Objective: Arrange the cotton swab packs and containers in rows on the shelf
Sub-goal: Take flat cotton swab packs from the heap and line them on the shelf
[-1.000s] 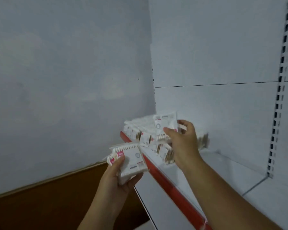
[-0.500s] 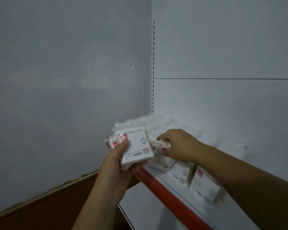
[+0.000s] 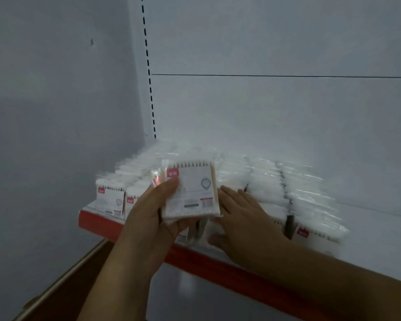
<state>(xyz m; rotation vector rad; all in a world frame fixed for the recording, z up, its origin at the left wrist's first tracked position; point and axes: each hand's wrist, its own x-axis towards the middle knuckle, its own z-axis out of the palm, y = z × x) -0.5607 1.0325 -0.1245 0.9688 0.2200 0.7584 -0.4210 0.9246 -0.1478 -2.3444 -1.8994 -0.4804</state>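
Observation:
My left hand [image 3: 153,218] grips a small stack of cotton swab packs [image 3: 192,191], white with a pink tag, just in front of the shelf's left part. My right hand [image 3: 245,218] lies with straight fingers on the packs at the shelf's front, beside the held stack. Several rows of cotton swab packs [image 3: 264,179] stand on the white shelf [image 3: 375,232], from its left end toward the middle. More packs [image 3: 110,198] stand at the front left corner. The packs under my hands are partly hidden and blurred.
The shelf has a red front strip [image 3: 95,222] and a white back panel [image 3: 276,112] with a slotted upright at the corner. A grey wall stands to the left. Bare shelf surface lies to the right of the packs. A brown board [image 3: 63,283] runs below left.
The view has moved closer to the shelf. My right hand let go of its pack and now lies flat on the shelved packs. My left hand has raised its stack toward the shelf.

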